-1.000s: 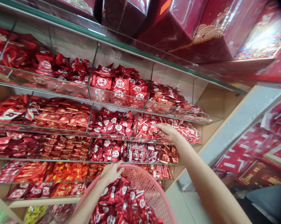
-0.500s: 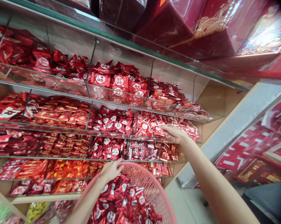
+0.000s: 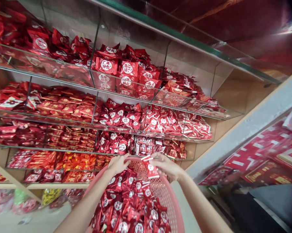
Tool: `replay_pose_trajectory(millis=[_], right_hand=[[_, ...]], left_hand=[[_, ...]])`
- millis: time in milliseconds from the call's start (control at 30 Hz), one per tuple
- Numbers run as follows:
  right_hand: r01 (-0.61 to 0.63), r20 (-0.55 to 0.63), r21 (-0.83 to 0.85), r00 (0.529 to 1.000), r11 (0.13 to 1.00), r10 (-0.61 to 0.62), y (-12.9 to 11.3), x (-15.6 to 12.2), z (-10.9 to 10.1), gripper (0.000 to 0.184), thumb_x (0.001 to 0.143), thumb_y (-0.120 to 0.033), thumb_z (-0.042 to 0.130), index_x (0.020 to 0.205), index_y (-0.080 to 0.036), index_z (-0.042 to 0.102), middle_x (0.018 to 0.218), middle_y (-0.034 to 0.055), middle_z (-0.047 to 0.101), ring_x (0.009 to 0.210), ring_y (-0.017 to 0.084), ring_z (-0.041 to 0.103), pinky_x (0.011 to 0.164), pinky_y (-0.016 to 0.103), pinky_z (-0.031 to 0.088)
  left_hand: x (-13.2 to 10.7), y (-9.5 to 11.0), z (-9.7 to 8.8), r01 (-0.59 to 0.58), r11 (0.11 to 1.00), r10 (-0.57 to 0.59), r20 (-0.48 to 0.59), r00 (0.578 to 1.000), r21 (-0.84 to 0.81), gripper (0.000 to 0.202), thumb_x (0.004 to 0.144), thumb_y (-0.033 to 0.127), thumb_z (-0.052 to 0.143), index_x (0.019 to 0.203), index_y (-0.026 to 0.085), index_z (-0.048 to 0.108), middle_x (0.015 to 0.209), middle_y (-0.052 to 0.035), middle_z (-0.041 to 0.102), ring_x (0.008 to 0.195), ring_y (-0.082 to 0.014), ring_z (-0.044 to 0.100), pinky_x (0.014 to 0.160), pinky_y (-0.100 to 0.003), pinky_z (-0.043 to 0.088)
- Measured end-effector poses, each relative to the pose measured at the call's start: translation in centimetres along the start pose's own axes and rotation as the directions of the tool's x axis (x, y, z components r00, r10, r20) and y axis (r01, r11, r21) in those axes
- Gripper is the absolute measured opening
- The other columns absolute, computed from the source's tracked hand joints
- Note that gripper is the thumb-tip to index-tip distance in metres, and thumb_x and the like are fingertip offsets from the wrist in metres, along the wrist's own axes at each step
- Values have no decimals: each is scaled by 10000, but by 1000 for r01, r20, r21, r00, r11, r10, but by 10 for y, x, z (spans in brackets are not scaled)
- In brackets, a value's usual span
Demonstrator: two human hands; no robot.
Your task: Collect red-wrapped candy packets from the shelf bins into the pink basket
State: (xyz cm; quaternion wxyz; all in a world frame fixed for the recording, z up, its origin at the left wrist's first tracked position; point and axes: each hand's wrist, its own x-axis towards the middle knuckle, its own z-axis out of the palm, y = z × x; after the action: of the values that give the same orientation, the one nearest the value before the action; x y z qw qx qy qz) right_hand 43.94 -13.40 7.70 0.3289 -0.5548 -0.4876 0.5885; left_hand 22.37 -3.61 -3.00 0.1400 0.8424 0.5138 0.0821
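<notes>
A pink perforated plastic basket [image 3: 171,197] is in front of me, holding a heap of small dark red wrapped packets [image 3: 126,202] with white round labels. My left hand [image 3: 118,164] is closed over its far rim, the fingertips partly hidden. Above the basket's far right side, my right hand [image 3: 167,165] pinches a red-and-white wrapped candy packet [image 3: 151,171]. Its fingers are slightly blurred. A shelf compartment behind and above the right hand holds similar red-and-white packets [image 3: 158,121].
Tiered glass-fronted shelves [image 3: 70,74] full of red and gold packets rise ahead. A thick glass shelf edge [image 3: 185,43] crosses the upper right. At right stands a white post [image 3: 262,118], with red printed goods [image 3: 254,147] beyond it. Bagged items [image 3: 51,196] lie low at left.
My right hand has come down from the red-and-white packets on the shelf to above the basket, now with a packet in it. My left hand stays on the rim. The view has shifted.
</notes>
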Motion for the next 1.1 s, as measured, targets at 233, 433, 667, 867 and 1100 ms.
replay_pose_trajectory(millis=[233, 433, 667, 867, 1100], right_hand=[[-160, -155, 69, 973, 985, 169, 124, 34, 12, 374, 575, -458, 634, 744, -205, 416, 417, -99, 414, 316, 43, 350, 304, 161, 227], [-116, -268, 24, 956, 993, 118, 157, 51, 32, 276, 617, -408, 570, 675, -203, 393, 332, -102, 389, 283, 74, 366, 302, 190, 276], [-172, -325, -72, 935, 982, 140, 164, 57, 40, 241, 647, -389, 509, 664, -209, 350, 302, -87, 423, 270, 105, 415, 288, 188, 266], [-15, -331, -46, 944, 999, -1, 151, 42, 21, 325, 656, -501, 481, 653, -207, 343, 357, -94, 404, 295, 86, 417, 309, 184, 281], [27, -419, -204, 901, 979, -113, 160, 42, 5, 275, 644, -448, 491, 640, -199, 375, 494, -69, 427, 332, 79, 417, 320, 201, 310]], left_hand=[[0, -2, 2, -24, 1000, 25, -31, 999, 7, 555, 750, 585, 182, 1206, 323, 356, 1026, -39, 607, 896, -206, 560, 732, -322, 397], [-1, 0, 0, -10, 1000, 11, -22, 1000, 20, 573, 749, 589, 165, 1227, 320, 335, 1026, -46, 607, 905, -215, 557, 738, -333, 397], [-1, 3, -2, -1, 999, 2, -10, 1000, 33, 579, 747, 592, 168, 1235, 322, 323, 992, -44, 619, 883, -208, 564, 723, -317, 402], [-1, 2, -3, -2, 1000, 2, 0, 1000, 22, 573, 752, 586, 161, 1231, 323, 329, 971, -44, 625, 880, -209, 564, 723, -321, 400], [-1, 4, -4, 8, 1000, -8, 3, 1000, 17, 563, 751, 580, 180, 1225, 321, 339, 985, -47, 621, 882, -208, 564, 722, -317, 398]])
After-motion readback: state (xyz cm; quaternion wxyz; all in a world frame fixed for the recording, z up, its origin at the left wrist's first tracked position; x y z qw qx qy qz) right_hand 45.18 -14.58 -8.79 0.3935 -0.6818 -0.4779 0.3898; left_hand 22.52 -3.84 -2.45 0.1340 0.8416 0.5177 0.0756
